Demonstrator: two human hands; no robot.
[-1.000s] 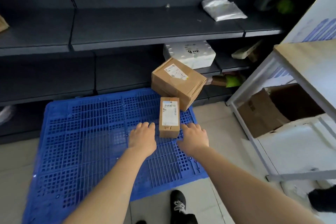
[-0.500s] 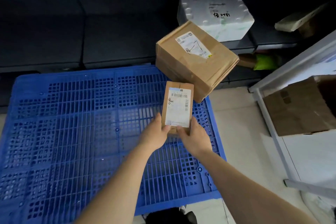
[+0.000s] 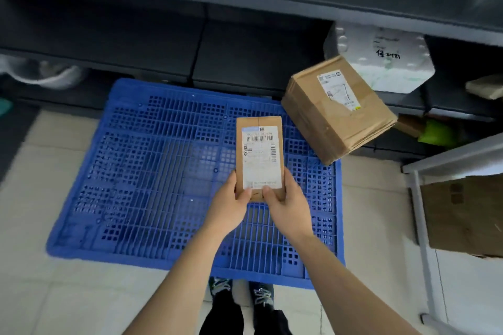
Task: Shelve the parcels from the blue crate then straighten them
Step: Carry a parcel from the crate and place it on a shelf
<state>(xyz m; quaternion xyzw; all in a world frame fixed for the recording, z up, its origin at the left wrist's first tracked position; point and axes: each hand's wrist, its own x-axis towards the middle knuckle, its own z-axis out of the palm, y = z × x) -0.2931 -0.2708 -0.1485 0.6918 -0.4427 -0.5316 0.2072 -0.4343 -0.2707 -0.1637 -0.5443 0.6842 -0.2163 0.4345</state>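
**Over the blue crate, 1 small parcel gripped in 2 hands**

Above the middle right of the blue crate [image 3: 152, 171], which lies flat on the pale tiled floor with its grid face up, a small brown parcel [image 3: 260, 156] is held clear of the plastic. Its long axis runs straight away from the person, near end to far end. The white label faces up to the camera, with the barcode strip toward the far end. The left hand [image 3: 227, 208] clamps the near left corner and the right hand [image 3: 288, 207] clamps the near right corner. Both thumbs press on the label side close together at the near short edge, and the other fingers curl under, out of sight.

At the crate's far right corner a larger brown parcel [image 3: 337, 109] sits tilted. 1 low corner rests on the crate and its upper part leans toward the dark shelving [image 3: 245, 62], with its label turned up and to the right. Its long axis runs diagonally, from near right to far left. It lies well apart from the small parcel.

Just behind it, on a low shelf, stands a white foam box [image 3: 386, 60] with dark handwriting. A green object [image 3: 435, 133] shows on the shelf below. At the right edge a white metal frame [image 3: 420, 212] stands beside an open cardboard carton [image 3: 462, 215]. 2 dark shoes [image 3: 220, 284] stand at the crate's near edge
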